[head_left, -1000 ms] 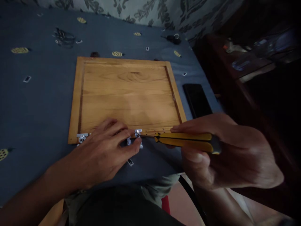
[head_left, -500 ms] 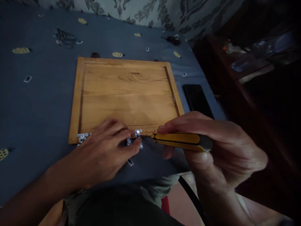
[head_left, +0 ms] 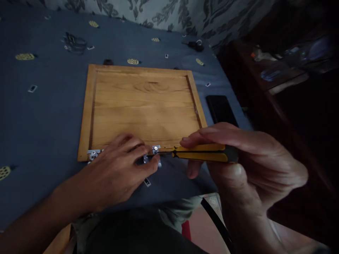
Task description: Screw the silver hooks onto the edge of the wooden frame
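A framed wooden panel (head_left: 145, 102), like a small cabinet door, lies flat on the blue patterned cloth. My left hand (head_left: 119, 169) rests over its near edge, thumb and fingers closed on a metal hinge (head_left: 155, 149) fixed there with a cross-head screw. In my right hand (head_left: 246, 165) is a screwdriver (head_left: 202, 152) with a yellow and black handle, held level between thumb and fingers. Its shaft points left and its tip meets the hinge; my left fingertips partly hide the contact. Beyond my left knuckles, another metal hinge (head_left: 93, 154) sits at the panel's near left corner.
A black phone (head_left: 221, 109) lies right of the panel. Farther back are a key with a ring (head_left: 195, 45) and a dark tangled object (head_left: 75, 41). A patterned wall or curtain borders the back. At right stands dark furniture (head_left: 254, 70) with clutter.
My right hand has turned the screwdriver's handle and shifted slightly, bringing the handle a little higher. My left hand stays on the hinge, and the panel has not moved.
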`<state>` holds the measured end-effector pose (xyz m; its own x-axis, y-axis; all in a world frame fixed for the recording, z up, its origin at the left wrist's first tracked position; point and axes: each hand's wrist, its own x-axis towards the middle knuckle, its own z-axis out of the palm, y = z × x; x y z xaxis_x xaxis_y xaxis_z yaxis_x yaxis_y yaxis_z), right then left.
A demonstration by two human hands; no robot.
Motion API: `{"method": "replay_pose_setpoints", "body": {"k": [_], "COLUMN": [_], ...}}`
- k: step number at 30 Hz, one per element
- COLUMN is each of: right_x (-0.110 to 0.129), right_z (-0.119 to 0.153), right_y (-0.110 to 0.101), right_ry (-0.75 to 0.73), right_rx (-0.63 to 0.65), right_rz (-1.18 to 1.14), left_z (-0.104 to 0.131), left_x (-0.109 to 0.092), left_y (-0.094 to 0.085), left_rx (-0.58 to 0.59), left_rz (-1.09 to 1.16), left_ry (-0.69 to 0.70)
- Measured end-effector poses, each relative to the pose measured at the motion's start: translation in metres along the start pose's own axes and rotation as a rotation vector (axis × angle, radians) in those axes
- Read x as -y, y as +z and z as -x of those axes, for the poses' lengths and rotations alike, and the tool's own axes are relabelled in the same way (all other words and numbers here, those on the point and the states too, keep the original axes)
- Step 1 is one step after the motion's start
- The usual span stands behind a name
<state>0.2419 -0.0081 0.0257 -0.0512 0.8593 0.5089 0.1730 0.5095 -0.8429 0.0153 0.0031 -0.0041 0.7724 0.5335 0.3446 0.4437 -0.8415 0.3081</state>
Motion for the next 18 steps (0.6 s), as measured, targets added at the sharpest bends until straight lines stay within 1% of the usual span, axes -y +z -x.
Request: {"method": "replay_pose_setpoints", "body": {"k": [1,3,5,6,10,13,15,18], "right_x": [0.001,0.000,-0.004,-0.006,-0.011,-0.008,-0.005,-0.003], "right_z": [-0.001,-0.004,-0.005,-0.005,-0.006,-0.008,-0.009,-0.010], "right_y": [0.001,0.000,-0.004,-0.007,-0.013,-0.012,-0.011,-0.010], "right_ry": [-0.016,-0.073,-0.068,-0.059,-0.047,-0.022,-0.043,-0.024], "right_rx": [-0.012,0.045,0.098,0.104,0.102,0.126,0.127,0.091], "right_rz": [-0.010,-0.032,-0.022,-0.010,0.046,0.030,0.018,0.062], "left_z": [0.000,0.000,0.000,0.000,-0.001,-0.002,-0.001,-0.001], "left_x": [0.000,0.001,0.001,0.000,-0.001,-0.001,-0.001,0.000], "left_y": [0.001,0.002,0.002,0.002,-0.001,-0.002,-0.002,-0.001], "left_rx": [0.002,0.002,0.001,0.000,0.005,0.006,0.009,0.009], "left_rz": [0.002,0.004,0.006,0.005,0.004,0.003,0.005,0.004], "left_ry": [-0.002,-0.004,-0.004,-0.004,-0.003,-0.003,-0.004,0.000]}}
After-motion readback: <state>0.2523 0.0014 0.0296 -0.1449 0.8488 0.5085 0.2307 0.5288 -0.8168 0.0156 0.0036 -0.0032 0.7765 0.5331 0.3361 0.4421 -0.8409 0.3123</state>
